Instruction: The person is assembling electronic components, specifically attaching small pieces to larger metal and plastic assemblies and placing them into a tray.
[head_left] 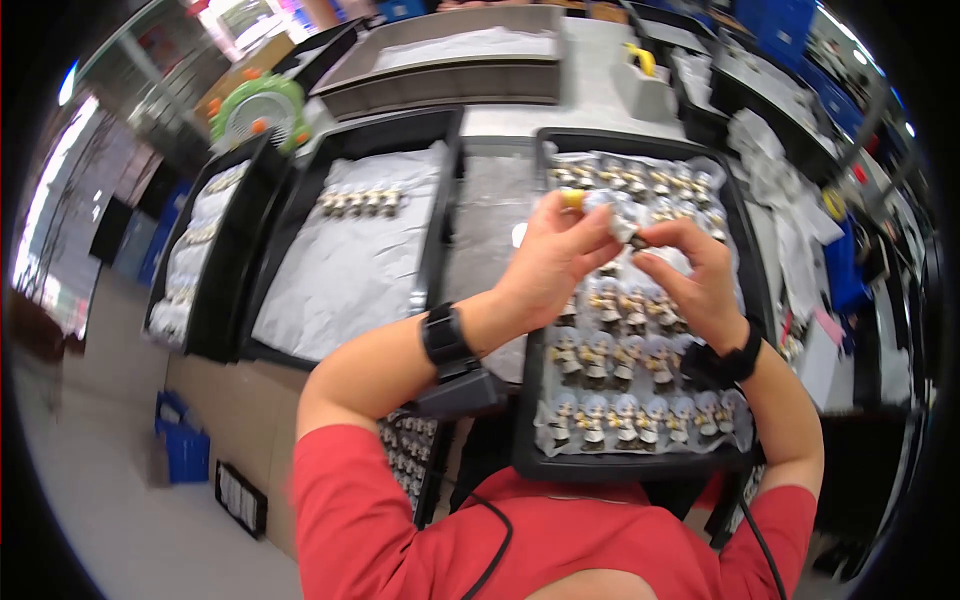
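Note:
Both my hands are raised over a black tray (640, 466) lined with thin white sheeting, where rows of small figurines (625, 418) with pale hair lie. One such figurine (622, 222) is held between them, tilted. My left hand (545, 255) closes its fingers round the pale upper end; a small yellow bit shows at those fingertips, its kind unclear. At the dark lower end, the thumb and forefinger of my right hand (700, 280) pinch the figurine. Fingers hide much of it.
Left of the hands, a paper-lined black tray (428, 250) bears a short row of figurines (360, 203). A narrower black tray (250, 260) leans beside it. Behind stand a grey bin (450, 82), a green fan (258, 112) and a white holder (645, 92) with a yellow-handled tool.

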The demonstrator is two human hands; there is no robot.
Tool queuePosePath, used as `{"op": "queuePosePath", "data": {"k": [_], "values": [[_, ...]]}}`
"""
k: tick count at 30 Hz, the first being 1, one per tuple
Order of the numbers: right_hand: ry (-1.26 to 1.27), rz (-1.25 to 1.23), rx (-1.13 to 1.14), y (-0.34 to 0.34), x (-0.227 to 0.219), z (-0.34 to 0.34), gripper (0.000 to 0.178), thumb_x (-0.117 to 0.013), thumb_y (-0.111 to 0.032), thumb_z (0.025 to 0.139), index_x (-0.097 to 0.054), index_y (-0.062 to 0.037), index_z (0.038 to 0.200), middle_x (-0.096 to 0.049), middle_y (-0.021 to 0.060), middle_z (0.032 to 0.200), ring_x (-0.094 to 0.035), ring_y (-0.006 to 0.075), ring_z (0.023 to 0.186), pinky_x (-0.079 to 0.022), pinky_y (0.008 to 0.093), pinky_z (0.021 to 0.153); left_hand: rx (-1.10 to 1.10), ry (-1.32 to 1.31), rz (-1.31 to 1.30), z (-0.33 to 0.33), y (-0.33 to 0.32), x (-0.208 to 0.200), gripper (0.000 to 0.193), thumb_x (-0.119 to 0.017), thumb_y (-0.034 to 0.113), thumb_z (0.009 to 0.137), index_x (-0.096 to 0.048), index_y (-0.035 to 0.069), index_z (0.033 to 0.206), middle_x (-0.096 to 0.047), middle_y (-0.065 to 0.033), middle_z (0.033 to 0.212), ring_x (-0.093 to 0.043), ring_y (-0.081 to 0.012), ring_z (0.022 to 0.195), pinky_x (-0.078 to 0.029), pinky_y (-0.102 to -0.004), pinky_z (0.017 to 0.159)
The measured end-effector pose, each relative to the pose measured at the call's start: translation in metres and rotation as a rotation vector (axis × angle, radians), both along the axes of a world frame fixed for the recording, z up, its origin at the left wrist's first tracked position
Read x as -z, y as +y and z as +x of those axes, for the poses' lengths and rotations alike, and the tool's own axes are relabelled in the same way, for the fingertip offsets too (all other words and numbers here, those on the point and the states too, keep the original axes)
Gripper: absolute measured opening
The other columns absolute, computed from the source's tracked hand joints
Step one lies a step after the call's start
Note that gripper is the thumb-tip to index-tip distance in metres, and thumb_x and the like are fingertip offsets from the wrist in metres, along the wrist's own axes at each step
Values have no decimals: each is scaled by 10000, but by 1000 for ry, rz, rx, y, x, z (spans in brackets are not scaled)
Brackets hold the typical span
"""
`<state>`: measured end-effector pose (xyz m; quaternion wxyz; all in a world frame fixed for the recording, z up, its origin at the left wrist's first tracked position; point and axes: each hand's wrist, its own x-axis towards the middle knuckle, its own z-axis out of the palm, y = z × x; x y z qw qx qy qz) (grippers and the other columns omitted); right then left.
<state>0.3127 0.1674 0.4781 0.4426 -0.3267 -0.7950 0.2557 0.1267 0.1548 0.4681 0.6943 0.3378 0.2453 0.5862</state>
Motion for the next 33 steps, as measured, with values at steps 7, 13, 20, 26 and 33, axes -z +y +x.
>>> {"op": "queuePosePath", "data": {"k": [7, 13, 20, 26, 33], "values": [[105, -5, 27, 13, 3, 8, 272, -646, -144, 819, -576, -11, 1046, -623, 66, 962, -582, 136, 903, -438, 259, 825, -452, 237, 440, -99, 55, -74, 196, -594, 157, 865, -515, 31, 993, -617, -75, 885, -633, -178, 818, -517, -276, 732], [58, -6, 81, 27, 4, 9, 235, -621, -126, 833, -584, -6, 1033, -622, 67, 941, -587, 127, 859, -452, 251, 789, -596, 1306, -14, -220, 107, 2, 284, -714, 140, 622, -618, -11, 843, -644, -106, 758, -626, -136, 707, -502, -267, 635], [45, -10, 132, 37, 8, 14, 224, -612, -103, 826, -588, -7, 1027, -625, 72, 937, -590, 129, 845, -460, 246, 765, -570, 2026, -117, -236, 112, 54, 340, -700, 242, 601, -666, 45, 876, -649, -172, 857, -628, -315, 827, -492, -375, 741], [32, -25, 157, 43, 11, 19, 227, -611, -106, 827, -588, -3, 1028, -625, 71, 939, -593, 129, 845, -460, 247, 764, -464, 2117, -114, -221, 112, 61, 228, -649, 137, 661, -662, 46, 869, -619, -195, 990, -602, -349, 929, -492, -408, 796], [18, -57, 248, 61, 15, 33, 206, -592, -102, 839, -591, -3, 1019, -630, 65, 923, -589, 113, 844, -457, 234, 768, -576, 2109, 62, -219, 104, 64, 256, -700, 196, 681, -652, 42, 880, -611, -201, 990, -600, -359, 914, -490, -418, 798]]}}
